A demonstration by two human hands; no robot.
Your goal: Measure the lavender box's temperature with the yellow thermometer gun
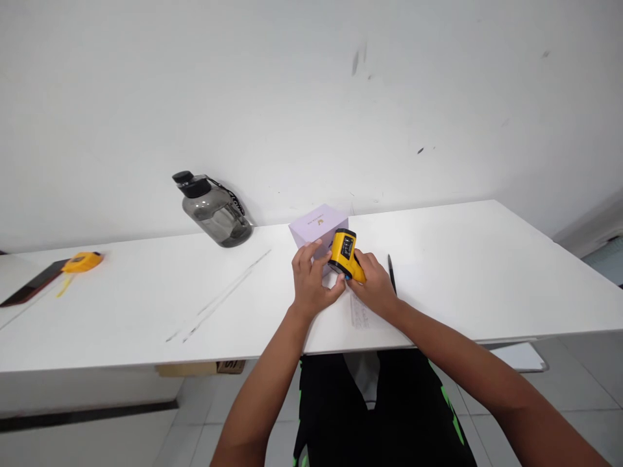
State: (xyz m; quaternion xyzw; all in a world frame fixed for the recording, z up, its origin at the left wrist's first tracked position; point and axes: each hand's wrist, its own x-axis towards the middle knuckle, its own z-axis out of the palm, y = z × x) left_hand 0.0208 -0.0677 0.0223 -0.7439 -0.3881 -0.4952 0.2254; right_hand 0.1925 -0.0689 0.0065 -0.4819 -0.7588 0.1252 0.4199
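A yellow and black infrared thermometer (344, 251) is raised over the white table, its dark panel facing up towards me. My right hand (374, 280) wraps round its yellow handle. At its left end, the thumb and forefinger of my left hand (314, 275) close on the edge, beside a small blue part. The other left fingers are bent in front of a pale purple box (318, 222), which stands against the wall side and is partly hidden by hand and thermometer. A sheet with faint writing (360, 312) lies below the right hand, next to a black pen (391, 272).
A grey transparent bottle (217, 211) with a black cap stands by the wall. Far left, a yellow tape measure (82, 261) sits at the end of a dark flat object (34, 283). Under the white table (219, 324) a cardboard box (199, 368) shows.
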